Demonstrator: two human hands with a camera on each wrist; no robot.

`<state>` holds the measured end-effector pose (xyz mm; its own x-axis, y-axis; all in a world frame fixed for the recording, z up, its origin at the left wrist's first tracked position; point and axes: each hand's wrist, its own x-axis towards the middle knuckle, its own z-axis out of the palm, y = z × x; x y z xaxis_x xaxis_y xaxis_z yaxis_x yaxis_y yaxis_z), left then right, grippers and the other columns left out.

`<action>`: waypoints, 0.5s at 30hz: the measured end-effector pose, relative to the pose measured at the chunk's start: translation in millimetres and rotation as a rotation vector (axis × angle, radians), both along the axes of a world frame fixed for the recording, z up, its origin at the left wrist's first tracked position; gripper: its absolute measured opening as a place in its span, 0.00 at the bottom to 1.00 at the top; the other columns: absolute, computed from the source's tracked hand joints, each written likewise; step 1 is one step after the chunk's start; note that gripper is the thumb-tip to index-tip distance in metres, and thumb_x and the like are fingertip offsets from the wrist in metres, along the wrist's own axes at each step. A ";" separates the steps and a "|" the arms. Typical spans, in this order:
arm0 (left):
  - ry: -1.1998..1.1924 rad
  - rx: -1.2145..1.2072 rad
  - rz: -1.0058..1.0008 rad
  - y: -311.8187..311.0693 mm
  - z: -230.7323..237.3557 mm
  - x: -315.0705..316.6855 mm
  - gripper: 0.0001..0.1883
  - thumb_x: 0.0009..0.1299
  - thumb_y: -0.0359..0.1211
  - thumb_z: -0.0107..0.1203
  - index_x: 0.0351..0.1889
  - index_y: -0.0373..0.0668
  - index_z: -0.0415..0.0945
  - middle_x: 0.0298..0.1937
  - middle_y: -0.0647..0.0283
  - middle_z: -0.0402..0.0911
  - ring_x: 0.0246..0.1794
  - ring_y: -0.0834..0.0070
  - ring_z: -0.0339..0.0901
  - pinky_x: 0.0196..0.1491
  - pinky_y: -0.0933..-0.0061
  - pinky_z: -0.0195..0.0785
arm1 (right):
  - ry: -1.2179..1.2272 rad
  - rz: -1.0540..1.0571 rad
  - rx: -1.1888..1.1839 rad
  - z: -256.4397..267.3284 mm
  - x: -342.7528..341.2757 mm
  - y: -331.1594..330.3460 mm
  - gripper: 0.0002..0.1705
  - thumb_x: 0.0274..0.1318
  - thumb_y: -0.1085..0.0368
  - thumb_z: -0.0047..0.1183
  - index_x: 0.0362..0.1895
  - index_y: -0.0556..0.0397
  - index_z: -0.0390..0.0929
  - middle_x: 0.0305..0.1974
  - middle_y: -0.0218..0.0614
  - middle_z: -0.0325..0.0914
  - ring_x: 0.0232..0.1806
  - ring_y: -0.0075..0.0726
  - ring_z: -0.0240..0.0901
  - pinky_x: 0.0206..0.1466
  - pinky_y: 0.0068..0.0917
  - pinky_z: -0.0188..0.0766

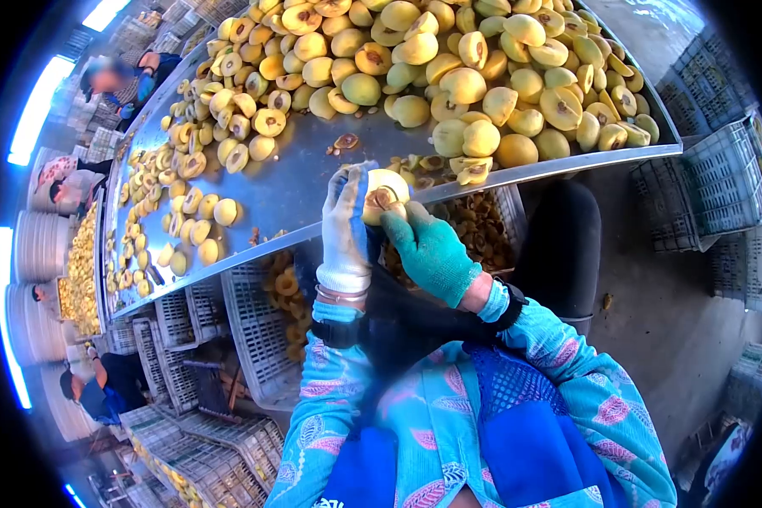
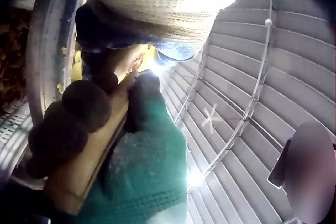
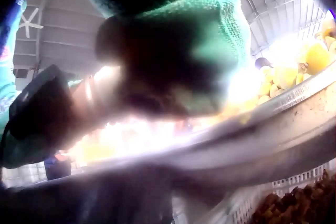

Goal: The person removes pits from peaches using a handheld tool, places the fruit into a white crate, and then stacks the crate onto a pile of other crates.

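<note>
In the head view my left hand (image 1: 345, 229), in a white glove with a blue palm, holds a halved yellow peach (image 1: 388, 182) with its cut face turned up, over the near edge of the metal table. My right hand (image 1: 436, 254), in a green glove, has its fingers right at the fruit's pit hollow. The left wrist view shows this green hand (image 2: 149, 166) curled round a wooden-handled tool (image 2: 92, 163), its upper end reaching the peach's (image 2: 139, 58) cut side. The tool's working tip is hidden. In the right wrist view the green glove (image 3: 173, 50) is dark and blurred.
Many peach halves (image 1: 466, 85) lie heaped on the metal table (image 1: 305, 178), beside a loose brown pit (image 1: 345, 142). Below its raised edge stand crates (image 1: 258, 330) with fruit scraps (image 1: 483, 224). More stacked crates (image 1: 720, 178) stand to the right; other people work at left.
</note>
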<state>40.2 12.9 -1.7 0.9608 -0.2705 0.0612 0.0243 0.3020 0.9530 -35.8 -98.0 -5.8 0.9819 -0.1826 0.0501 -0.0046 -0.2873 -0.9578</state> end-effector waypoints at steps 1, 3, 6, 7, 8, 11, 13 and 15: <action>-0.023 0.038 -0.006 -1.9 4.1 -2.6 0.14 0.72 0.31 0.49 0.52 0.33 0.70 0.50 0.57 0.75 0.48 0.69 0.77 0.51 0.68 0.73 | 0.001 -0.003 -0.005 1.0 -2.3 0.2 0.22 0.65 0.49 0.43 0.33 0.57 0.67 0.20 0.49 0.74 0.25 0.60 0.73 0.28 0.49 0.67; 0.034 -0.009 -0.017 -3.9 7.5 -4.3 0.15 0.73 0.33 0.48 0.52 0.33 0.71 0.51 0.56 0.76 0.48 0.69 0.77 0.51 0.68 0.73 | 0.015 0.031 0.045 3.7 -4.7 1.5 0.22 0.66 0.49 0.42 0.36 0.58 0.68 0.22 0.51 0.74 0.27 0.60 0.74 0.29 0.48 0.68; -0.025 0.018 0.120 -15.0 3.6 -9.9 0.14 0.73 0.35 0.49 0.48 0.33 0.74 0.47 0.56 0.79 0.44 0.73 0.76 0.50 0.71 0.72 | -0.069 -0.050 0.115 -6.8 -4.7 16.4 0.23 0.66 0.49 0.41 0.37 0.60 0.70 0.25 0.54 0.75 0.28 0.61 0.73 0.30 0.48 0.67; -0.011 -0.059 0.127 -16.6 0.4 -13.4 0.14 0.73 0.35 0.50 0.48 0.33 0.74 0.48 0.57 0.79 0.46 0.73 0.76 0.51 0.72 0.71 | -0.070 -0.047 0.115 -12.1 -5.7 19.6 0.23 0.66 0.49 0.41 0.37 0.60 0.70 0.25 0.54 0.75 0.28 0.61 0.73 0.30 0.48 0.67; -0.015 -0.062 0.128 -15.9 -2.2 -13.7 0.14 0.73 0.35 0.50 0.48 0.33 0.74 0.48 0.57 0.79 0.46 0.73 0.76 0.51 0.72 0.71 | -0.088 -0.044 0.180 -16.1 -5.4 21.0 0.23 0.67 0.49 0.41 0.40 0.59 0.71 0.24 0.48 0.73 0.24 0.48 0.69 0.27 0.41 0.65; 0.019 -0.014 0.005 -9.1 3.7 -13.5 0.13 0.72 0.34 0.51 0.47 0.34 0.75 0.47 0.57 0.80 0.47 0.73 0.76 0.52 0.73 0.70 | 0.052 0.058 0.427 -10.3 -8.3 5.4 0.23 0.67 0.49 0.41 0.44 0.57 0.73 0.21 0.34 0.68 0.20 0.28 0.62 0.23 0.28 0.61; 0.072 0.087 -0.146 5.3 6.3 -9.1 0.17 0.73 0.39 0.48 0.46 0.32 0.74 0.45 0.52 0.79 0.40 0.65 0.79 0.45 0.65 0.76 | 0.324 0.213 0.684 10.7 -12.1 -2.1 0.22 0.66 0.44 0.42 0.41 0.49 0.75 0.19 0.19 0.61 0.17 0.15 0.55 0.19 0.14 0.53; 0.074 0.199 -0.127 5.4 8.1 -9.9 0.19 0.74 0.43 0.45 0.45 0.33 0.74 0.41 0.50 0.80 0.34 0.60 0.80 0.34 0.63 0.77 | 0.438 0.273 0.911 19.9 -15.2 3.1 0.22 0.65 0.43 0.42 0.39 0.48 0.74 0.18 0.20 0.61 0.15 0.16 0.55 0.18 0.15 0.53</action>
